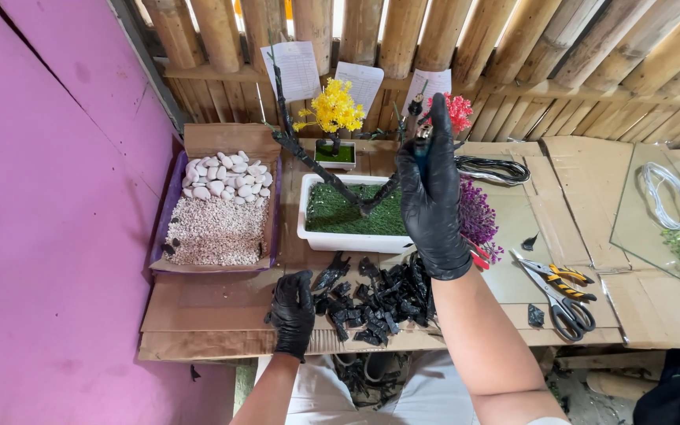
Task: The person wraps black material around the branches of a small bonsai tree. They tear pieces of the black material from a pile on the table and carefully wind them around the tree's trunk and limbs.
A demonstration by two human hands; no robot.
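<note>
Right hand (pixel 433 197), black-gloved, raised over the white planter (pixel 340 236) of green moss, fingers closed round a small tool (pixel 423 134) at the tip of a dark bare branch (pixel 332 177) rooted in the planter. Left hand (pixel 293 311), also gloved, rests loosely curled on the cardboard-covered table (pixel 206 315), holding nothing, just beside a pile of black bark pieces (pixel 379 299). Tray of white pebbles (pixel 216 206) to the left; pliers (pixel 556 275) and scissors (pixel 560 307) to the right.
</note>
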